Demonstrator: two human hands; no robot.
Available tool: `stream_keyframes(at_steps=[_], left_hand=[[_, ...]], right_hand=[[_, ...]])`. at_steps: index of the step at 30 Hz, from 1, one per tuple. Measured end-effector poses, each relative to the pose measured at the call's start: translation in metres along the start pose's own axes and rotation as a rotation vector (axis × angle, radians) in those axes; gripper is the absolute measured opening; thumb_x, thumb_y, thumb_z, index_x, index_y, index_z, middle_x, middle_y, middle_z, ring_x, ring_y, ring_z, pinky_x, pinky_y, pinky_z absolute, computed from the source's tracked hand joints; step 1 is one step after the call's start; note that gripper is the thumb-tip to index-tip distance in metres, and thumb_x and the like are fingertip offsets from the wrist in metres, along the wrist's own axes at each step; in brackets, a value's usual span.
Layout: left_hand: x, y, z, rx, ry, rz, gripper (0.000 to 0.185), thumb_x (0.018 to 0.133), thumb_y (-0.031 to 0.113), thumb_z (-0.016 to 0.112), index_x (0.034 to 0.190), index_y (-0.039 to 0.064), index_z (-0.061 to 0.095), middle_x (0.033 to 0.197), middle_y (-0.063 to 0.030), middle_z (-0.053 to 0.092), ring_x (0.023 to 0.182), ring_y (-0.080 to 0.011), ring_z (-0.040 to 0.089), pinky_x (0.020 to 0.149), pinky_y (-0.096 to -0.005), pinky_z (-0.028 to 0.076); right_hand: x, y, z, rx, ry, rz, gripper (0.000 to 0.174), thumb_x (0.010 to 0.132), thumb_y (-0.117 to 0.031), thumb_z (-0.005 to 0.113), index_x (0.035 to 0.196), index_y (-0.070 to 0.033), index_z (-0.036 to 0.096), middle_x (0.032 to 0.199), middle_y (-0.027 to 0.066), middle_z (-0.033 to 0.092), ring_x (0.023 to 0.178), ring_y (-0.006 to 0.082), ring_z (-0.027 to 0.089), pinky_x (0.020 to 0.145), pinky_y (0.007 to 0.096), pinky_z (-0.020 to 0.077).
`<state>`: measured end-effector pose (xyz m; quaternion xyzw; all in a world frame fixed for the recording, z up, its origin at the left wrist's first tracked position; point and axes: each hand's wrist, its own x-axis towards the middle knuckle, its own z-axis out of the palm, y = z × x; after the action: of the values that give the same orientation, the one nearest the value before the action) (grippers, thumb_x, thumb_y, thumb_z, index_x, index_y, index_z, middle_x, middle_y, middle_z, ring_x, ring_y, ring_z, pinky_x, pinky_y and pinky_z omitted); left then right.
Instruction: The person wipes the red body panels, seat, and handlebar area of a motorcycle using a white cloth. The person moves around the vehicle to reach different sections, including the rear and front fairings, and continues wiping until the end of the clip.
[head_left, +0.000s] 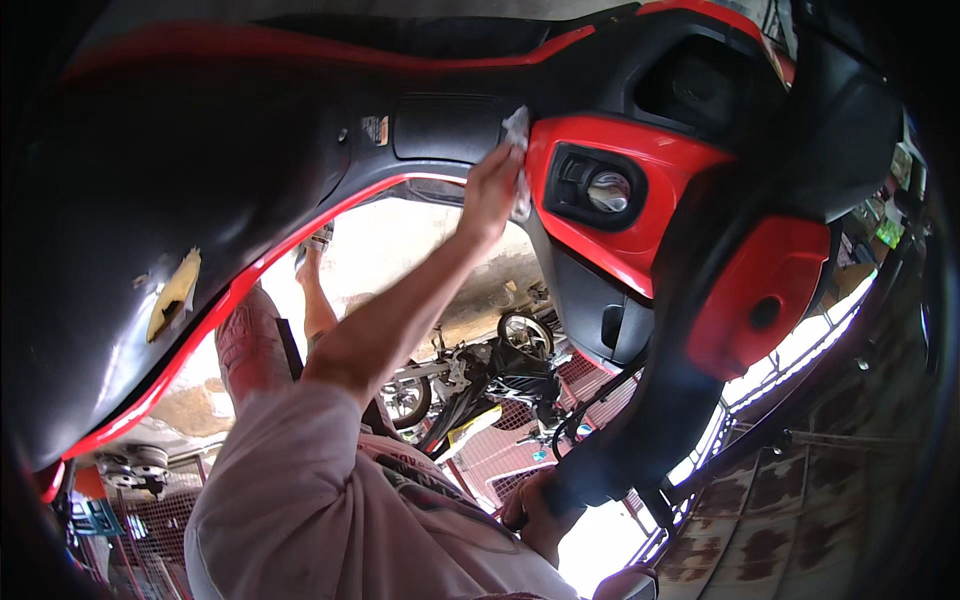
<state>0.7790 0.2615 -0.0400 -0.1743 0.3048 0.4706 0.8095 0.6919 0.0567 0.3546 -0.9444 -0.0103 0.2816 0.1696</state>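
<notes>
My left hand (491, 187) holds a crumpled pale rag (517, 124) against the scooter's black plastic body, beside the edge of the red centre panel (600, 244). A shiny round cap (609, 192) sits in a black recess of that panel. A small rectangular cover (446, 127) lies left of the rag. My right hand (536, 517), low in the view and partly shaded, is closed around the end of the dark handlebar (600, 472). The black seat (187, 150) stretches left, with a tear (176, 296) showing yellow foam.
Beyond the scooter's near side stand other motorcycles (465, 382), near red metal mesh (577, 367). A red handlebar cover (757, 300) lies right of the centre panel. Rusty metal sheets (765, 540) are at lower right, a blue-green crate (97, 517) at lower left.
</notes>
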Motion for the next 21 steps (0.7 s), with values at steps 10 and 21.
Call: stream_keyframes(at_steps=[10,21], left_hand=[[-0.019,0.002,0.007,0.160,0.028,-0.002,0.042,0.112,0.020,0.046,0.149,0.001,0.055,0.094,-0.0025,0.066,0.078,-0.0060,0.057,0.067,-0.0256,0.048],[-0.041,0.027,0.028,0.138,0.090,-0.189,0.028,0.112,0.019,0.048,0.124,0.002,0.067,0.090,0.0010,0.062,0.082,-0.0042,0.057,0.069,-0.0215,0.046]], right_hand=[[0.004,-0.002,-0.013,-0.053,-0.010,-0.030,0.037,0.088,0.009,0.060,0.124,0.006,0.053,0.066,0.0093,0.058,0.043,0.0190,0.056,0.040,0.0321,0.0472],[0.009,-0.004,-0.009,0.013,-0.136,-0.163,0.036,0.088,0.007,0.060,0.123,0.006,0.053,0.064,0.0093,0.057,0.042,0.0186,0.056,0.041,0.0316,0.0471]])
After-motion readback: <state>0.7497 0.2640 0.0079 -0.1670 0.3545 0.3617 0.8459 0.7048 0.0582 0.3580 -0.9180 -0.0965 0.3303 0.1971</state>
